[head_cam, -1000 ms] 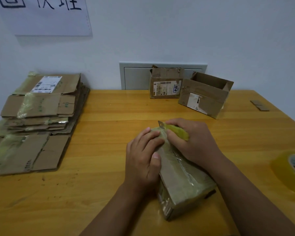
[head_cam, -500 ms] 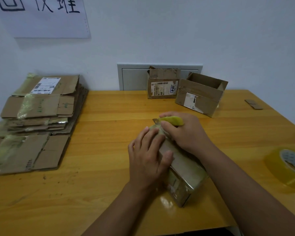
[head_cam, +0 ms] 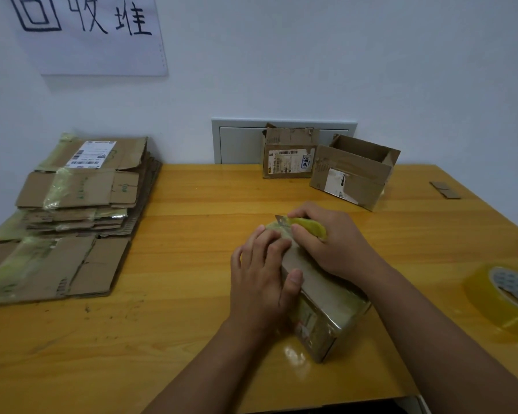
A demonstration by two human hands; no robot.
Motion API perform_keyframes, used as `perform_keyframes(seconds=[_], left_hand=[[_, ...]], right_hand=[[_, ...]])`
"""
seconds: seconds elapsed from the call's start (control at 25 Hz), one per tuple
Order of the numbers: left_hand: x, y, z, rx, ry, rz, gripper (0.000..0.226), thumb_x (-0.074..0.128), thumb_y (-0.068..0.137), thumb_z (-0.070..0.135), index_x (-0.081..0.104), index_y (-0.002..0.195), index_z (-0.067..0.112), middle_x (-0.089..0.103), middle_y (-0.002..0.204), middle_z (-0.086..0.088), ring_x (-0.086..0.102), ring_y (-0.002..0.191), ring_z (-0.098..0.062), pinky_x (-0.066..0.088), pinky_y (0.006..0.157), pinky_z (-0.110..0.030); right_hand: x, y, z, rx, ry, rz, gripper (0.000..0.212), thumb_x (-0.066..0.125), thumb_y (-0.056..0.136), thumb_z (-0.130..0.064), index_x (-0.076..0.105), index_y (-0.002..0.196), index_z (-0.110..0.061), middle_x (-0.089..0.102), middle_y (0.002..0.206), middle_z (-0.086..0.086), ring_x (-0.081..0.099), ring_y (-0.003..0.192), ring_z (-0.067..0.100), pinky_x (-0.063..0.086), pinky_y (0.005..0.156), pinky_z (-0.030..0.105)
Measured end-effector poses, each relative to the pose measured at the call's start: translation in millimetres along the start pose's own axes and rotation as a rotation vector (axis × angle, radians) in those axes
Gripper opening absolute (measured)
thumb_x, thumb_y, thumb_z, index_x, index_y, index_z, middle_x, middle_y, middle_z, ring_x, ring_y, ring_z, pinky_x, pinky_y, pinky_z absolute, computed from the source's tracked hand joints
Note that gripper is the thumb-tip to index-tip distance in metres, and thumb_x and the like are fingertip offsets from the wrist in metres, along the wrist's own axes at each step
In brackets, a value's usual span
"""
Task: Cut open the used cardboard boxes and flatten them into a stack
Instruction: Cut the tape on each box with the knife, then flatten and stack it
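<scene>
A small taped cardboard box lies on the wooden table in front of me. My left hand grips its left side, fingers over the top and thumb on the top face. My right hand holds a yellow-green utility knife at the box's far end, the blade tip pointing left over the far edge. Flattened boxes form a stack at the far left, with one larger flat sheet in front of it.
Two more used boxes stand at the back: a closed one against the wall panel and an open one beside it. A roll of yellow tape lies at the right edge. Small cardboard scraps sit far right.
The knife and my right hand have stayed at the box's far end. My left thumb has shifted onto the box's top face. The view has tilted slightly.
</scene>
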State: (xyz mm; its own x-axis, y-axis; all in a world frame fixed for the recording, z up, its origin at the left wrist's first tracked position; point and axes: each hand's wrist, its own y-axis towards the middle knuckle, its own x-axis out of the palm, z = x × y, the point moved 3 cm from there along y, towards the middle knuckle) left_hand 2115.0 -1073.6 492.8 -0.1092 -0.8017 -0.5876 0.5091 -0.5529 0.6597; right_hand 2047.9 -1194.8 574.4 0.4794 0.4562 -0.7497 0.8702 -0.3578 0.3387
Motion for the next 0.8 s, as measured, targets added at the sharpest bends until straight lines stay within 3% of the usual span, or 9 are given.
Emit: perform_keyframes(seconds=[0.12,0.36,0.52,0.64,0.8], left_hand=[[3.4,-1.8,1.4,-0.041,-0.044,0.006,0.054,0.026,0.094,0.049,0.057,0.121,0.013,0.051,0.135,-0.009,0.031,0.140,-0.024,0.031,0.106,-0.043],[6.5,-4.2,4.2,-0.056,-0.144,0.041,0.050,0.028,0.095,0.041,0.055,0.122,0.009,0.047,0.136,-0.006,0.024,0.145,-0.023,0.027,0.114,-0.036],[4.9,5.9,-3.1,-0.104,-0.140,0.034,0.051,0.029,0.095,0.040,0.055,0.123,0.007,0.048,0.137,-0.008,0.022,0.146,-0.021,0.031,0.111,-0.036],[2.2,11.9,-7.3,-0.094,-0.092,0.036,0.052,0.030,0.093,0.039,0.059,0.121,0.006,0.052,0.134,-0.010,0.028,0.143,-0.024,0.035,0.109,-0.041],[1.3,11.6,-8.0,-0.073,-0.058,0.039,0.053,0.032,0.093,0.041,0.062,0.119,0.007,0.055,0.131,-0.010,0.033,0.140,-0.026,0.037,0.107,-0.041]], right_hand=[[-3.2,-6.6,2.2,-0.023,-0.001,-0.027,0.015,0.058,0.095,-0.024,0.064,0.110,-0.023,0.068,0.091,-0.010,0.059,0.077,0.006,0.045,0.069,0.029],[-3.3,-12.9,7.0,-0.053,0.048,0.013,0.014,0.054,0.093,-0.029,0.061,0.105,-0.027,0.064,0.089,-0.016,0.057,0.081,0.003,0.041,0.067,0.017],[-0.4,4.9,9.7,-0.014,0.073,0.026,0.013,0.056,0.096,-0.025,0.062,0.108,-0.025,0.066,0.093,-0.010,0.058,0.079,0.005,0.044,0.069,0.025],[-2.9,16.4,13.1,0.034,0.148,0.067,0.014,0.058,0.096,-0.025,0.063,0.109,-0.026,0.064,0.091,-0.016,0.058,0.080,0.001,0.044,0.067,0.020],[-3.0,22.8,14.2,0.006,0.093,-0.014,0.016,0.057,0.097,-0.028,0.064,0.111,-0.027,0.064,0.092,-0.017,0.058,0.081,0.001,0.045,0.070,0.025]])
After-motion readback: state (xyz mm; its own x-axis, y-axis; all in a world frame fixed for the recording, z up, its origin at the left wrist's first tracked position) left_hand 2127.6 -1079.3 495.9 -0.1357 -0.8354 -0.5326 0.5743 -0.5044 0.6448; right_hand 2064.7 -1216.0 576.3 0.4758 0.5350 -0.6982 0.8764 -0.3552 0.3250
